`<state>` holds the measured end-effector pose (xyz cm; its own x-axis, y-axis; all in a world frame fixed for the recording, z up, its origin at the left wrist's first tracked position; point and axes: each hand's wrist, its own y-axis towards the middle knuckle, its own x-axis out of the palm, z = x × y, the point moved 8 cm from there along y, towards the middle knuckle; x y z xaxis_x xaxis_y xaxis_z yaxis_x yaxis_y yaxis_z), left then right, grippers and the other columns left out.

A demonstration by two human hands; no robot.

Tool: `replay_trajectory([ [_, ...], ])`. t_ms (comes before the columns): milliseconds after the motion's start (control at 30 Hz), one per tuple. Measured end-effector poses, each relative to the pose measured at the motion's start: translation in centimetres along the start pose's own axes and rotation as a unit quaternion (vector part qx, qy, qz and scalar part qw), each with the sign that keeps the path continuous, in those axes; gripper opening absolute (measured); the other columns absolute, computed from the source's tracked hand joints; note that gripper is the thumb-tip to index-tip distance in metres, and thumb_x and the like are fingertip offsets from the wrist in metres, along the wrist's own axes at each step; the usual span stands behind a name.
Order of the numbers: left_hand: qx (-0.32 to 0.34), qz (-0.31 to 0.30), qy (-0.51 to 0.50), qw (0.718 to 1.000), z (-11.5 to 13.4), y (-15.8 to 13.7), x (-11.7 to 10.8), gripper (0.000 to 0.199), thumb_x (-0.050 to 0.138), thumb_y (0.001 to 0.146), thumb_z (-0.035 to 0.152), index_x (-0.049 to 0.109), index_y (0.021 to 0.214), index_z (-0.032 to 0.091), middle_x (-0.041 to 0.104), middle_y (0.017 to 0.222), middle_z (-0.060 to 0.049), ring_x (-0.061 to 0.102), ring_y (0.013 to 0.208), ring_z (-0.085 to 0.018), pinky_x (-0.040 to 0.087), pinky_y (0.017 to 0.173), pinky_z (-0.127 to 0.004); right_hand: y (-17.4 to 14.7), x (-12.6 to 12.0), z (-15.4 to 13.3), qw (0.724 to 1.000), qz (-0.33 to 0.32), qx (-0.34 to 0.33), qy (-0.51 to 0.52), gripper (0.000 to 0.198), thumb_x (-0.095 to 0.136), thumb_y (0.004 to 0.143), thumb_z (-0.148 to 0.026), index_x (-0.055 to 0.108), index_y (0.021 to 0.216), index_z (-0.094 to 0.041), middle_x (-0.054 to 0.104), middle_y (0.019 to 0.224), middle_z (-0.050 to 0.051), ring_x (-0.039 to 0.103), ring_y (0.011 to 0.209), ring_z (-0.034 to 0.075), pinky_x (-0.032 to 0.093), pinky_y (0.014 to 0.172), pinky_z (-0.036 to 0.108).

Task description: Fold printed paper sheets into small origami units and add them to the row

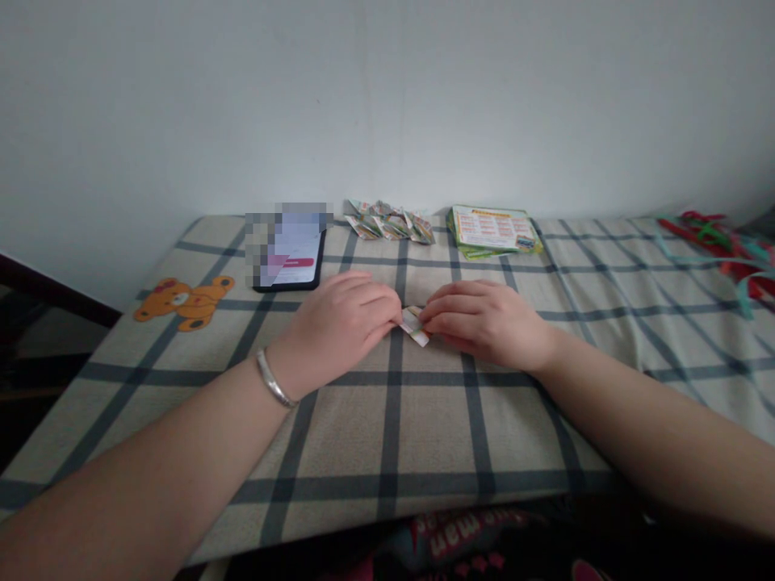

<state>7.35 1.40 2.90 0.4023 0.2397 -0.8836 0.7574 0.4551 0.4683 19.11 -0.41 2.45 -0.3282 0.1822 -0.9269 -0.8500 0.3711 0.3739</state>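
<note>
Between my two hands is a small folded piece of printed paper [415,324], low over the checked tablecloth. My left hand [351,311], with a silver bangle on its wrist, pinches the paper's left side. From the other side, the bent fingers of my right hand [484,319] grip its right edge; they hide part of it. Beyond my hands lie several folded paper pieces [391,223] of similar print, grouped together. To their right is a stack of printed cards [495,231] with green edges.
A phone [295,262] with its screen lit lies behind my left hand. At the table's left edge is a flat orange bear cutout [183,302]. Red, green and teal ribbons [726,246] lie at the far right. A white wall [387,97] stands behind the checked tablecloth [357,436].
</note>
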Motion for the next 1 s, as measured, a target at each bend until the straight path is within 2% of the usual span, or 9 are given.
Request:
replay_trajectory([
  [133, -0.030, -0.047, -0.015, 0.998, -0.5, 0.0, 1.0, 0.008, 0.059, 0.089, 0.022, 0.064, 0.084, 0.018, 0.066, 0.088, -0.001, 0.060, 0.086, -0.020, 0.047, 0.085, -0.037, 0.1, 0.2, -0.3, 0.999, 0.005, -0.004, 0.044, 0.022, 0.049, 0.096, -0.025, 0.067, 0.107, -0.018, 0.072, 0.111, 0.004, 0.061, 0.108, 0.020, 0.051, 0.089, 0.035],
  [267, -0.055, -0.060, -0.029, 0.996, -1.0, -0.3, 1.4, 0.005, 0.061, 0.087, 0.021, 0.064, 0.085, 0.018, 0.065, 0.088, -0.002, 0.059, 0.087, -0.020, 0.047, 0.082, -0.035, 0.1, 0.5, -0.2, 0.996, -0.005, 0.012, 0.083, 0.023, 0.050, 0.096, -0.026, 0.069, 0.107, -0.018, 0.072, 0.112, 0.004, 0.064, 0.106, 0.018, 0.052, 0.090, 0.033],
  [400, -0.055, -0.057, -0.030, 0.996, -0.9, -0.3, 1.3, 0.009, 0.058, 0.089, 0.023, 0.066, 0.087, 0.019, 0.067, 0.090, -0.001, 0.059, 0.089, -0.019, 0.044, 0.090, -0.038, 0.2, 0.6, -0.8, 0.999, -0.034, -0.008, 0.023, 0.025, 0.047, 0.098, -0.027, 0.069, 0.105, -0.017, 0.073, 0.107, 0.005, 0.065, 0.105, 0.019, 0.051, 0.088, 0.034],
  [467, -0.062, -0.044, -0.027, 0.997, -1.0, -0.2, 1.1, 0.011, 0.056, 0.090, 0.024, 0.066, 0.087, 0.020, 0.068, 0.092, 0.000, 0.060, 0.091, -0.019, 0.039, 0.098, -0.042, 0.3, 0.6, -1.2, 0.998, -0.052, -0.019, -0.022, 0.027, 0.045, 0.099, -0.027, 0.069, 0.105, -0.017, 0.073, 0.104, 0.006, 0.065, 0.102, 0.020, 0.051, 0.084, 0.035],
  [567, -0.074, -0.039, -0.033, 0.996, -1.1, -0.2, 0.9, 0.012, 0.055, 0.090, 0.025, 0.066, 0.087, 0.020, 0.068, 0.092, 0.000, 0.060, 0.092, -0.019, 0.037, 0.101, -0.043, 0.3, 0.6, -1.5, 0.996, -0.059, -0.019, -0.058, 0.025, 0.046, 0.098, -0.026, 0.069, 0.103, -0.018, 0.074, 0.100, 0.006, 0.066, 0.095, 0.020, 0.050, 0.078, 0.033],
  [700, -0.053, -0.041, -0.048, 0.997, -0.4, -0.1, 0.5, 0.013, 0.057, 0.089, 0.028, 0.067, 0.085, 0.021, 0.068, 0.090, 0.001, 0.061, 0.090, -0.018, 0.037, 0.102, -0.042, 0.2, 0.6, -1.0, 0.998, -0.040, 0.009, -0.047, 0.025, 0.046, 0.098, -0.026, 0.069, 0.101, -0.018, 0.073, 0.092, 0.004, 0.065, 0.085, 0.018, 0.047, 0.071, 0.030],
  [867, -0.034, -0.094, -0.020, 0.995, 1.0, -0.1, 0.8, 0.020, 0.067, 0.083, 0.041, 0.067, 0.084, 0.020, 0.067, 0.088, 0.000, 0.059, 0.089, -0.020, 0.041, 0.097, -0.042, -0.2, 1.1, -0.1, 0.999, -0.033, 0.042, -0.012, 0.023, 0.048, 0.097, -0.029, 0.068, 0.102, -0.019, 0.071, 0.088, 0.005, 0.062, 0.082, 0.017, 0.045, 0.071, 0.030],
  [1000, -0.021, -0.097, 0.020, 0.995, 1.5, 0.0, 1.0, 0.014, 0.065, 0.085, 0.034, 0.066, 0.084, 0.020, 0.067, 0.090, -0.001, 0.059, 0.090, -0.021, 0.042, 0.096, -0.042, -0.1, 1.2, -0.1, 0.998, -0.034, 0.057, 0.003, 0.026, 0.046, 0.098, -0.030, 0.068, 0.100, -0.018, 0.070, 0.087, 0.005, 0.062, 0.082, 0.017, 0.045, 0.072, 0.030],
])
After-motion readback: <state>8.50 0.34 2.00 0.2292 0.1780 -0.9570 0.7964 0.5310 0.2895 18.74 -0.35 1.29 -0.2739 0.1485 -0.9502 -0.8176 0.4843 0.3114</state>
